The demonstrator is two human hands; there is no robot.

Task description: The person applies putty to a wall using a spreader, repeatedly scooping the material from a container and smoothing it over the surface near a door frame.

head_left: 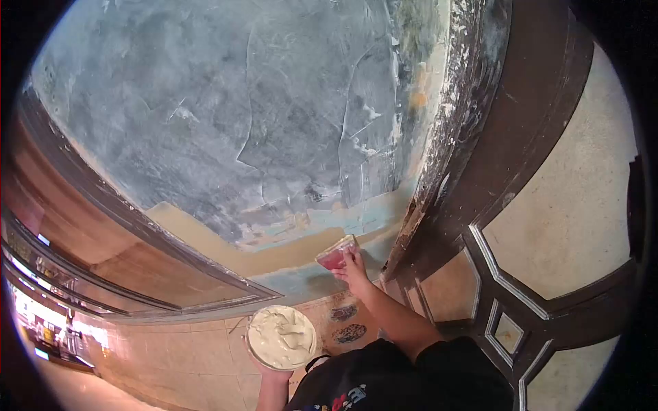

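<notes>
My right hand [353,268] presses a flat red putty knife [336,252] against the lower part of a wall [260,116] covered in patchy grey-blue plaster. A beige band of fresh putty [274,257] runs along the wall's bottom, just left of the blade. My left hand [274,373] holds up a round pan [282,337] from beneath, close to my chest. The pan is full of creamy off-white putty.
A dark brown wooden door frame [480,151] with peeling paint borders the wall on the right, with cream panels [569,205] beyond. A brown framed window [123,253] lies left. Tiled floor [192,356] is below. My black shirt [404,380] fills the bottom.
</notes>
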